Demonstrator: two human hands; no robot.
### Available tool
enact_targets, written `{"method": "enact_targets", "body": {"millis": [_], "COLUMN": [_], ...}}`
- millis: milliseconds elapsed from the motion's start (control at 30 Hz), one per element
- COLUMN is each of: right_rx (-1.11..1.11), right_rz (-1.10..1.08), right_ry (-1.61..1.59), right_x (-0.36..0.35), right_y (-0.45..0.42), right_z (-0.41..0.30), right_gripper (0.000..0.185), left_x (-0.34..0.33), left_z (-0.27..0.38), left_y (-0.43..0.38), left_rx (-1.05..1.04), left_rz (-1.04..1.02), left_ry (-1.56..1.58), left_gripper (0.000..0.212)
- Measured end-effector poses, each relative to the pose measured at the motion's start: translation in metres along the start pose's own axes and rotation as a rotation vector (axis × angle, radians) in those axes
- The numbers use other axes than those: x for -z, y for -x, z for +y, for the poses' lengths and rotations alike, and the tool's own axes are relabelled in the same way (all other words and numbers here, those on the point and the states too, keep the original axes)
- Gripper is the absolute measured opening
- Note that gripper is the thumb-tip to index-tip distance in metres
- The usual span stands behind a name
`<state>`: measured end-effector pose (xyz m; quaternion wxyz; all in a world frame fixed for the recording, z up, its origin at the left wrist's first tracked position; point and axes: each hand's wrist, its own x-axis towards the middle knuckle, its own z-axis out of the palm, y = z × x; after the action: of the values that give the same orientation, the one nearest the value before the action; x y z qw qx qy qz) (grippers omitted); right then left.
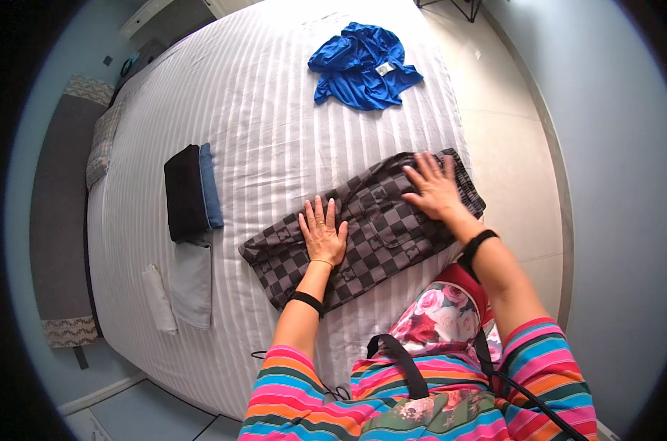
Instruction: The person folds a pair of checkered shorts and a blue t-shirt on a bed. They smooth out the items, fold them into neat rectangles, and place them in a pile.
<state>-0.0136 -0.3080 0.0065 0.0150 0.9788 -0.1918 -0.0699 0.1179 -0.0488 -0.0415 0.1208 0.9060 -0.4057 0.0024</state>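
Note:
A pair of grey-and-black checkered shorts (388, 218), doubled lengthwise, lies slantwise on the bed in front of me. My left hand (323, 236) rests flat on it near the leg end, fingers spread. Close to the gathered elastic waistband (468, 184), my right hand (435, 188) lies palm down on the cloth, slightly blurred, its fingers apart. Neither hand grips the fabric. A patch pocket (396, 223) faces up between the two hands. Each palm covers a patch of the cloth beneath it.
Farther off on the striped bedsheet (256, 121) lies a crumpled blue garment (363, 69). To the left are a folded black cloth (184, 193) over a blue one (211, 187), a folded grey cloth (191, 284) and a rolled white cloth (158, 300). A wall (614, 165) stands right.

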Motion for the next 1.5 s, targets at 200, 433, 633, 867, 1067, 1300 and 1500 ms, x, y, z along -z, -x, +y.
{"method": "enact_targets", "body": {"millis": [200, 433, 633, 867, 1067, 1300, 1500], "right_rx": [-0.311, -0.597, -0.492, 0.087, 0.405, 0.334, 0.469], "right_rz": [0.147, -0.083, 0.118, 0.366, 0.125, -0.043, 0.242], "right_ry": [-0.444, -1.351, -0.873, -0.352, 0.003, -0.319, -0.242], "right_x": [-0.012, -0.029, 0.028, 0.077, 0.021, 0.056, 0.036], "right_y": [0.051, 0.06, 0.059, 0.08, 0.093, 0.052, 0.005], "right_z": [0.063, 0.092, 0.063, -0.048, -0.09, -0.082, -0.088], "right_gripper": [0.069, 0.045, 0.051, 0.044, 0.039, 0.053, 0.072], "left_x": [-0.001, -0.002, 0.001, 0.001, 0.002, -0.006, -0.009], "left_z": [-0.001, 0.012, 0.044, 0.048, 0.048, 0.038, 0.039], "left_y": [0.002, 0.003, -0.002, 0.0, -0.002, 0.003, 0.001], "left_rx": [-0.019, -0.094, 0.051, 0.061, 0.045, -0.002, -0.01], "left_rz": [0.026, 0.028, -0.102, -0.102, -0.09, 0.017, 0.024], "left_ry": [0.024, 0.14, -0.004, -0.051, -0.028, 0.057, 0.065], "left_gripper": [0.061, 0.062, 0.102, 0.102, 0.107, 0.101, 0.09]}}
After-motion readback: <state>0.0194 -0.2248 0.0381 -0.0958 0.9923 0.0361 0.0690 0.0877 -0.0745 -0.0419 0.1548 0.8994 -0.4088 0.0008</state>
